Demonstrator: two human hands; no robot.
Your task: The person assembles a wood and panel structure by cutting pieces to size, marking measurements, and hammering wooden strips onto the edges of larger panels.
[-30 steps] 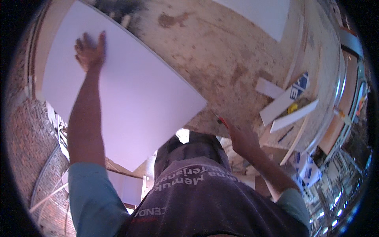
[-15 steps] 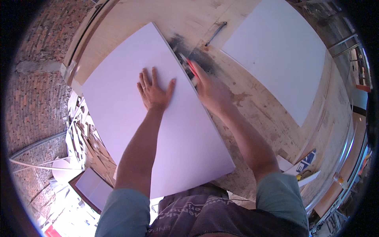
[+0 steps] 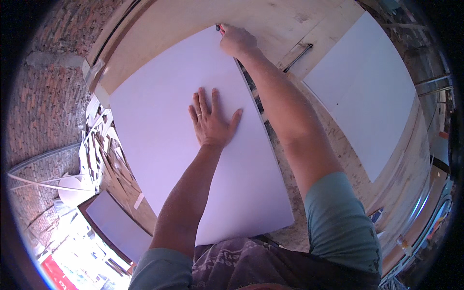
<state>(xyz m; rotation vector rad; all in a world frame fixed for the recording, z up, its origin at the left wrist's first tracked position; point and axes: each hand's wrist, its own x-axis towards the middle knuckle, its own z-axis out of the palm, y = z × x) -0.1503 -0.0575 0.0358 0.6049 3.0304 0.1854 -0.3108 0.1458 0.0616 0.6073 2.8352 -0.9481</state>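
Left hand point(image 3: 212, 123): is resting palm-down on the large white rectangular board point(image 3: 169, 106), fingers spread apart, thumb pointing towards the board's right edge; one finger is wearing a pale ring.
Left arm: is slanting from the near left towards the board's middle, slightly bent.
Right hand point(image 3: 238, 41): is closing around a small red-handled tool point(image 3: 222, 30) at the board's far right corner; the tool's tip is hiding from view.
Right arm: is stretching far forward alongside the board's right edge.
Hands together or apart: two are showing, sitting well apart.
White boards: two are lying on the brown wooden table point(image 3: 193, 17), the large one under the left hand, a second white flat board point(image 3: 365, 96) to the right.
Thin dark metal rod point(image 3: 298, 57): one is lying between the boards, on the far side.
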